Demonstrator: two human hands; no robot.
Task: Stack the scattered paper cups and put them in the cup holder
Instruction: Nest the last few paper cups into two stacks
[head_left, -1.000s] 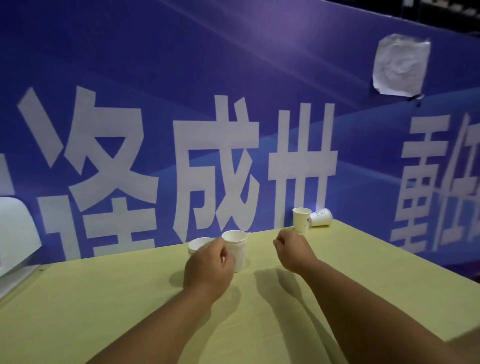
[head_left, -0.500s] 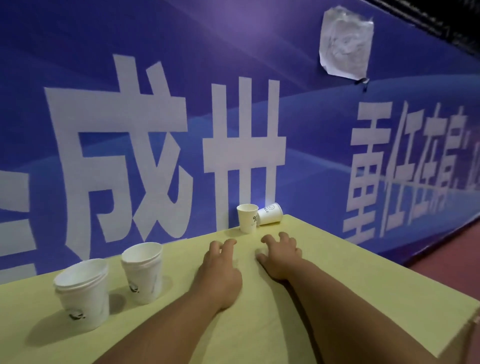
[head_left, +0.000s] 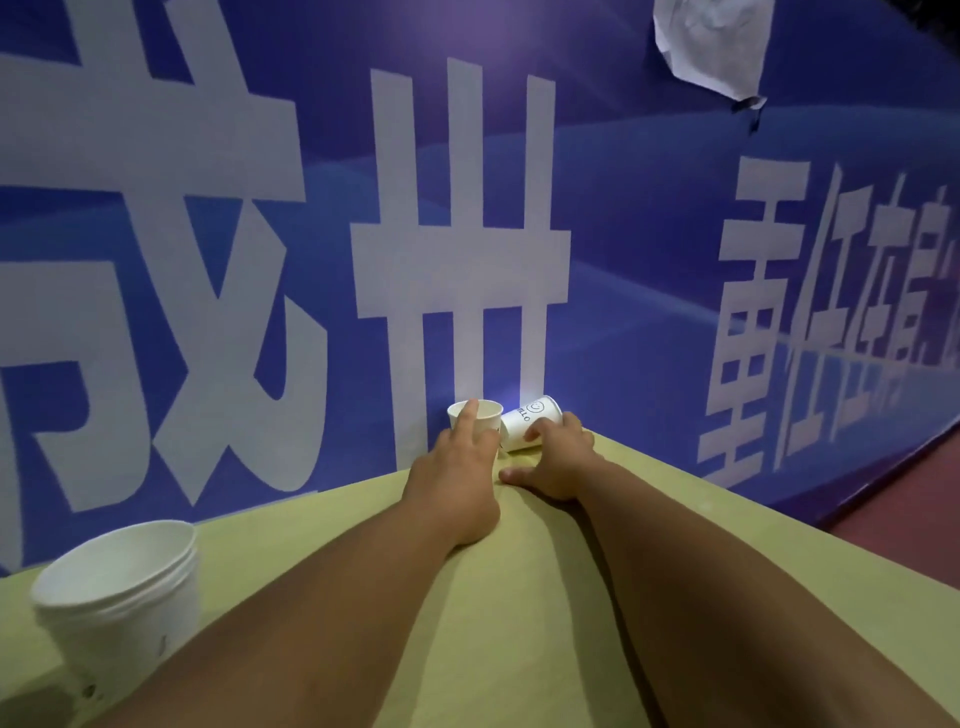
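An upright white paper cup (head_left: 485, 411) stands at the table's far edge against the blue banner. A second white cup (head_left: 531, 418), printed with a smiley, lies on its side just right of it. My left hand (head_left: 457, 467) reaches the upright cup, with its index finger straight up along the cup's front and tip at the rim. Over the near side of the lying cup rest the fingers of my right hand (head_left: 558, 462), thumb spread apart low over the table. A stack of nested white cups (head_left: 119, 597) stands at the near left. No cup holder is in view.
The yellow-green table (head_left: 519, 597) ends at a right edge that runs diagonally, with red floor (head_left: 914, 499) below it. The blue banner wall (head_left: 623, 260) with large white characters rises directly behind the table. A crumpled sheet of paper (head_left: 711, 41) hangs high on it.
Both hands have moved forward across the table from its middle to the two far cups and now touch them. The view has shifted right, leaving the nested stack at the lower left.
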